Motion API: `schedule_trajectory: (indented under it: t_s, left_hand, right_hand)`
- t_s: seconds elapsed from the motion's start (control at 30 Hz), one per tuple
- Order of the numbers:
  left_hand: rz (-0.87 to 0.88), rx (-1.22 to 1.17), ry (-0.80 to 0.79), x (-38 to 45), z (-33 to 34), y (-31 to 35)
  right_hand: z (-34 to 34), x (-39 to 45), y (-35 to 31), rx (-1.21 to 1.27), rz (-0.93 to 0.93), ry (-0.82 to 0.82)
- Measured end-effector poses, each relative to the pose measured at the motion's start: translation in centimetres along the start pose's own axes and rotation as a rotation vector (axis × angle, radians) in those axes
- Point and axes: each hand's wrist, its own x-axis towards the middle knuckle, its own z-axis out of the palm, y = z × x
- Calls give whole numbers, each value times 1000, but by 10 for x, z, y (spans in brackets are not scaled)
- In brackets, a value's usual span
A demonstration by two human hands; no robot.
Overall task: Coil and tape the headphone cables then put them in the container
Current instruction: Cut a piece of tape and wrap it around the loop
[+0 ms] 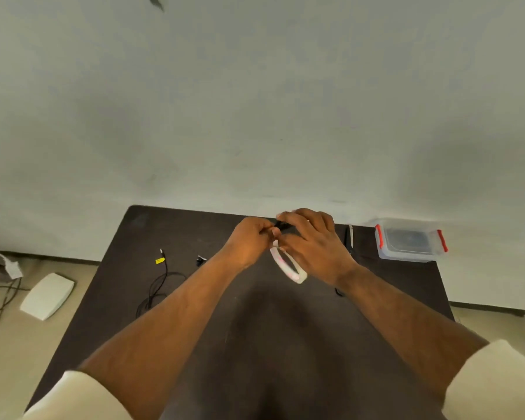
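Two hands meet above the far middle of the dark bench (255,344). The left hand (250,239) has its fingers curled in, and its grip pinches something small and dark where the hands touch. The right hand (314,242) has its fingers bent over the same dark thing (283,224), which looks like a bunched black cable, but it is too blurry and hidden to be sure. Both grips look narrow and closed on it.

A roll of tape (288,266) hangs under the hands. It is a pale, see-through ring with a little pink on it. It stands on its edge, tilted, and its lower end points toward the person and a bit to the right. I cannot tell which hand holds it up.

Another black cable (156,287) lies loose on the left part of the bench. It is thin and curvy. Its long way runs from near to far, and its plug end points away from the person. A small yellow tag (159,261) sits near that end.

The container (409,242) sits at the far right corner of the bench. It is a clear box with red clips on its two sides.

A white flat thing (47,295) lies on the floor to the left of the bench.
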Motion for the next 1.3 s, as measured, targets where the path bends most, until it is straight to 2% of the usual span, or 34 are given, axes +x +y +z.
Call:
schedule_trajectory:
  t_s: [0.13,0.2,0.33,0.43,0.67,0.87,1.07,1.2,1.3]
  left_hand:
    - [100,167,-71,-42,-8,15]
    - [104,191,-93,-58,-11,20]
    - [86,101,-99,-92,-14,23]
    - [33,77,-145,-108,-19,24]
    - [-57,-107,-222,-122,-33,27]
    - [-158,-198,-369,-124,-40,33]
    - [-207,-326,-457,-120,-47,38]
    - [-187,-256,-455,-119,-47,42]
    - [-137,-36,-358,-119,-38,47]
  right_hand:
    - [-34,7,-30,10,-60,35]
    - [-46,10,-39,61,-24,-12]
    - [-66,9,-60,202,84,-131]
    - [-74,3,-76,264,130,-124]
    - [-84,-5,-90,288,108,-107]
    - [-88,-5,-93,198,-29,-19]
    - [-89,-1,-91,253,-5,-4]
    - [-89,-2,-93,356,81,-30]
    - [-87,-5,-91,445,231,-103]
